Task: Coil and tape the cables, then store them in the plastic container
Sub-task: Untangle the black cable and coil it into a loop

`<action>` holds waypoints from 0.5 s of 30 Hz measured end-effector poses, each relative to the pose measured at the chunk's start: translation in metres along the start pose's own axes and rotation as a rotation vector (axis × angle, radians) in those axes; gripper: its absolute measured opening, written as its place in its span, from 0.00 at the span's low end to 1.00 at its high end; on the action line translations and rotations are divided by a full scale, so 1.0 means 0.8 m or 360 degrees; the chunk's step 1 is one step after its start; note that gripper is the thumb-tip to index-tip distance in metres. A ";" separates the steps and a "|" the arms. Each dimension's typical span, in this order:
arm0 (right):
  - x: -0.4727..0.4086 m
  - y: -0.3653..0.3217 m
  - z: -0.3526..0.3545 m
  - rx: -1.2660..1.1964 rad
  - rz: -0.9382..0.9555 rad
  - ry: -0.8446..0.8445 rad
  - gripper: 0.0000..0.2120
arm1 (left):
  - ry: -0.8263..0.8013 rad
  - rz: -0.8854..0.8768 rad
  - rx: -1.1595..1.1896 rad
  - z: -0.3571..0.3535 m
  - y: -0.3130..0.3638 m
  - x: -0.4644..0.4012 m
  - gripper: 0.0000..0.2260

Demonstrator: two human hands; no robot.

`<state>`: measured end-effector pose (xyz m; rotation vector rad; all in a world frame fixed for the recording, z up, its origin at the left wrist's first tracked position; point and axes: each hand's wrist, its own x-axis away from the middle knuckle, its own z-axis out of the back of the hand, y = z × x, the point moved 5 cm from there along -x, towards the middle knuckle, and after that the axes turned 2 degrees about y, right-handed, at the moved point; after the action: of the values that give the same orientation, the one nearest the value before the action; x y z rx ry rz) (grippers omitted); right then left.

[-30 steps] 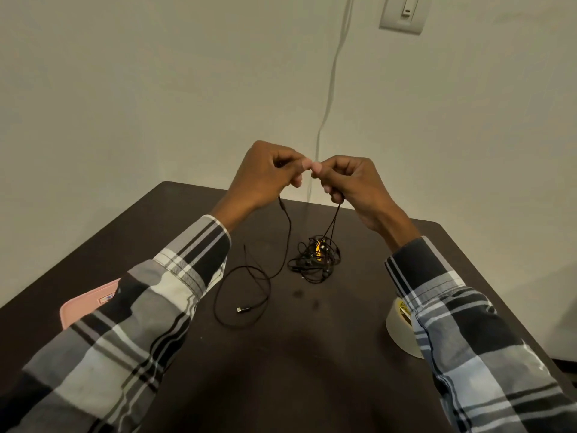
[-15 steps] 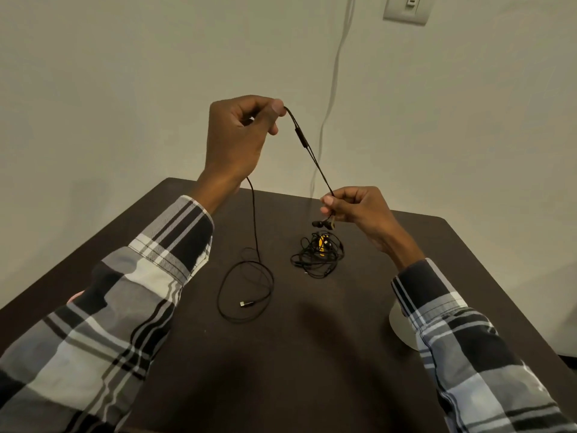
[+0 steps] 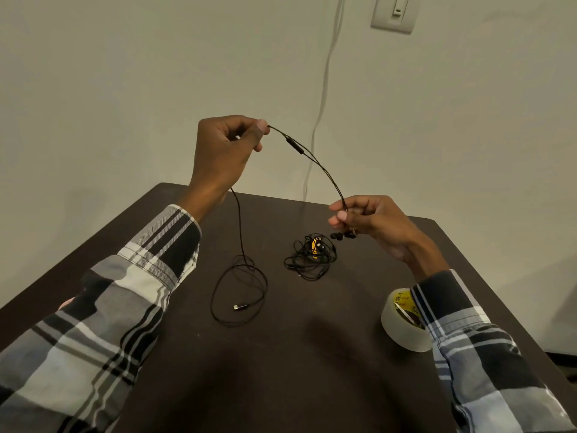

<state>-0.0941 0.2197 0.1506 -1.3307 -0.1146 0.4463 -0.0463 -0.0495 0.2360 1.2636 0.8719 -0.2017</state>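
A thin black earphone cable [image 3: 315, 160] arcs between my two hands above the dark table [image 3: 312, 370]. My left hand [image 3: 224, 154] is raised and pinches the cable near its inline remote. Lower and to the right, my right hand [image 3: 371, 220] pinches the earbud end, and the earbuds [image 3: 342, 235] hang below its fingers. The rest of the cable drops from my left hand into a loose loop [image 3: 240, 295] on the table, ending in a plug [image 3: 240, 306]. A tangled pile of black cables with a yellow piece [image 3: 310, 256] lies at the table's middle.
A roll of clear tape [image 3: 402, 323] stands at the right, partly behind my right sleeve. A pink object [image 3: 66, 303] peeks out beside my left sleeve. A white cord [image 3: 321, 98] hangs down the wall behind the table, below a wall switch [image 3: 395, 12].
My hands, together at first, have pulled apart: the left rose up and left, the right dropped toward the tangled pile. The cable now spans between them.
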 end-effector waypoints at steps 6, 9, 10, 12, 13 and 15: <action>0.006 -0.024 -0.008 -0.0151 0.0026 -0.0138 0.14 | -0.0070 0.0100 -0.0031 -0.004 -0.017 0.008 0.07; 0.008 -0.035 -0.012 -0.0188 0.0078 -0.0142 0.11 | -0.0152 0.0170 -0.0091 -0.004 -0.026 0.009 0.08; 0.010 -0.038 -0.013 -0.0222 0.0098 -0.0145 0.10 | -0.0206 0.0215 -0.0126 -0.005 -0.031 0.010 0.08; 0.011 -0.044 -0.016 -0.0295 0.0134 -0.0154 0.09 | -0.0316 0.0309 -0.0218 -0.007 -0.043 0.013 0.08; 0.011 -0.046 -0.018 -0.0329 0.0144 -0.0157 0.09 | -0.0361 0.0341 -0.0249 -0.007 -0.048 0.015 0.08; 0.012 -0.052 -0.023 -0.0394 0.0154 -0.0160 0.10 | -0.0412 0.0381 -0.0245 -0.009 -0.054 0.020 0.07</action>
<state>-0.0692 0.1996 0.1841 -1.5612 -0.1941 0.5960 -0.0640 -0.0525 0.1930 1.1564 0.4996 -0.1021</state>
